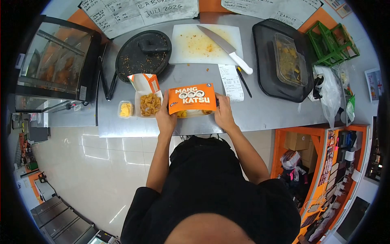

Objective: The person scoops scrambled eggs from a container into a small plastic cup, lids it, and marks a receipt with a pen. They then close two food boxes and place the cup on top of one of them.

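Both hands grip an orange-lidded food box (192,99) printed "MANG KATSU" at the near edge of the steel counter. My left hand (165,118) is closed on its left end, and my right hand (224,114) on its right end. The lid is partly lowered; yellowish food shows in the gap below its front edge. Just left of my left hand stands an open food box (150,104) of fried, crumbly pieces, its lid raised. Farther left sits a small clear tub (125,109) with yellow food.
A knife (223,44) lies on a white cutting board (187,49), beside a crumb-strewn black round lid (138,61). A receipt (230,83) and black pen (244,82) lie right. Farther out are a black tray (262,57), green rack (329,40) and glass display case (57,61).
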Demonstrator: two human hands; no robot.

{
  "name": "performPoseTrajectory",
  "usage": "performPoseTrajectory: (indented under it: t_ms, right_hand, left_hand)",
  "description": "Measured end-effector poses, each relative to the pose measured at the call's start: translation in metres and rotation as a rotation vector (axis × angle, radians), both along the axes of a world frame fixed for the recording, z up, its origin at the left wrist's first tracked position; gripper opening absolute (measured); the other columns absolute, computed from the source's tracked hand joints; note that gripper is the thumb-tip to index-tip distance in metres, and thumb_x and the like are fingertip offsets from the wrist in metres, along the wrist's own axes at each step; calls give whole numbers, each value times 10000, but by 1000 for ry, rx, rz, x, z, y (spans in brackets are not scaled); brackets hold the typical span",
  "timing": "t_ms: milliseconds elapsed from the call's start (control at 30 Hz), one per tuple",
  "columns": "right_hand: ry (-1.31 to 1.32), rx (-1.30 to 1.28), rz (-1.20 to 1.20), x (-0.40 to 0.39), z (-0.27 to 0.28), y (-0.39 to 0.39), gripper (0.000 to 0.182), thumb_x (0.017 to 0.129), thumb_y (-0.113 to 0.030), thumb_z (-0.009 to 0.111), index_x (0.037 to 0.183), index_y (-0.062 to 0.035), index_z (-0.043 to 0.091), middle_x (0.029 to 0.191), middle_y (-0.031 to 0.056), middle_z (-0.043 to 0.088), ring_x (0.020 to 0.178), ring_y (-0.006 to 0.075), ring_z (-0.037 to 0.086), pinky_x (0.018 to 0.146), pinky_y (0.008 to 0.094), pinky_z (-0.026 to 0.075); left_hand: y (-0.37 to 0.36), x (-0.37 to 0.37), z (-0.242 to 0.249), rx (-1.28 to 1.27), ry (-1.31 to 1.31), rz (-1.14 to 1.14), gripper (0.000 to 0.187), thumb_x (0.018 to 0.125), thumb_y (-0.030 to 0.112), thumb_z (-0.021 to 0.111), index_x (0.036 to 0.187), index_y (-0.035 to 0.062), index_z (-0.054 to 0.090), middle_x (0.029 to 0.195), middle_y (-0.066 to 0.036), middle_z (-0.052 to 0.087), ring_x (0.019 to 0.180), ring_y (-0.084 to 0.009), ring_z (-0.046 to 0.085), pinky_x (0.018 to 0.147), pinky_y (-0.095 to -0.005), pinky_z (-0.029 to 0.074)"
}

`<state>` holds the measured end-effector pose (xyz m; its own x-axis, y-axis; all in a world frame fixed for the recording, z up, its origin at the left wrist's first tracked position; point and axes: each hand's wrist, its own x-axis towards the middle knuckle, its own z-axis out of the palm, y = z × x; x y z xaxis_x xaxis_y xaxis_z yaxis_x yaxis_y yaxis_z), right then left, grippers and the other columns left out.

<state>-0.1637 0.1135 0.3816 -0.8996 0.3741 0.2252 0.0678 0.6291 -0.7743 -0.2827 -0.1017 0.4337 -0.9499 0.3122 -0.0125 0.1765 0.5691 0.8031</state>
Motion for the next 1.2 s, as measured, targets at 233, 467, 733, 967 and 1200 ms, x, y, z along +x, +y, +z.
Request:
performPoseTrajectory:
  t_ms: [233, 467, 733, 967, 1200]
  right_hand:
    - [-68, 174, 214, 6, 16, 11, 753, 951, -181, 619, 1597, 6, 280, 1457, 264, 514, 1326, 449, 444, 1101, 520, 390]
    - [-275, -7, 299, 17, 32, 20, 809, 1003, -423, 590, 1623, -25, 257, 1615, 235, 367, 1488, 437, 272, 1239, 496, 207]
    - [-171, 444, 294, 22, 9, 29, 726, 1096, -449, 397, 1622, 24, 233, 1658, 283, 262, 1519, 443, 273, 1233, 534, 219]
    - [-229, 641, 733, -24, 43, 37, 877, 1007, -615, 451, 1621, -19, 260, 1689, 277, 168, 1522, 505, 207, 1207, 698, 114]
    - [-193, 852, 793, -32, 49, 35, 970, 972, -648, 474, 1618, 26, 215, 1650, 352, 177, 1509, 541, 201, 1217, 646, 186]
  left_hand:
    - [-23, -8, -5, -183, 4, -322, 915, 852, 105, 766, 1621, 51, 272, 1317, -295, 629, 1161, -447, 644, 975, -449, 531]
    - [-33, -15, -2, -560, 38, -554, 1038, 975, 545, 616, 1643, 1, 37, 1607, -291, 363, 1440, -409, 446, 1177, -529, 341]
    - [-18, -11, -42, -228, 322, -549, 901, 884, 549, 692, 1525, -17, 407, 1620, -283, 320, 1497, -421, 328, 1222, -513, 280]
    - [4, -41, -77, -205, 637, -781, 1051, 813, 861, 531, 1549, 118, 434, 1592, -404, 253, 1531, -523, 214, 1198, -690, 194]
    - [0, -44, -71, -85, 581, -849, 1112, 790, 904, 494, 1589, 139, 382, 1607, -418, 204, 1540, -539, 161, 1206, -667, 190]
